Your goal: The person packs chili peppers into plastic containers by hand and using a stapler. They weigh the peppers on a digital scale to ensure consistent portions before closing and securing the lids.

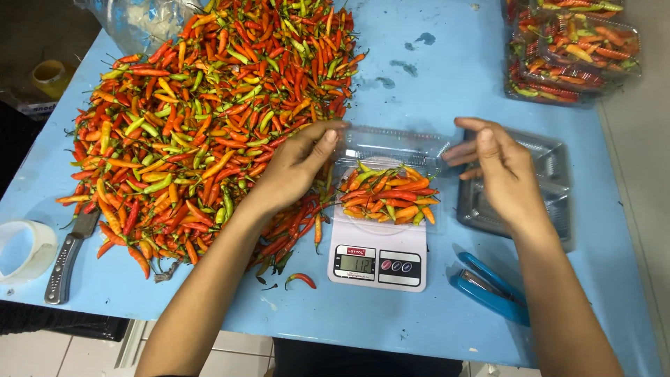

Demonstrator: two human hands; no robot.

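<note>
Chillies (209, 119), red, orange and green, lie heaped across the left half of the blue table (433, 70). Just right of the heap a clear plastic container (391, 150) holding a small batch of chillies sits on a white digital scale (377, 258), its lid raised. The left hand (296, 171) touches the lid's left corner with fingers together, while the right hand (499, 171) hovers at its right edge, fingers loosely spread.

before you, a light blue table (433, 84) bearing: a large heap of red, orange and green chillies (209, 105); a white digital scale (378, 255); stacked empty clear trays (551, 174); filled chilli packs (572, 49); a blue stapler (488, 286); a knife (66, 255); a tape roll (24, 248); a clear plastic bag (139, 21).
</note>
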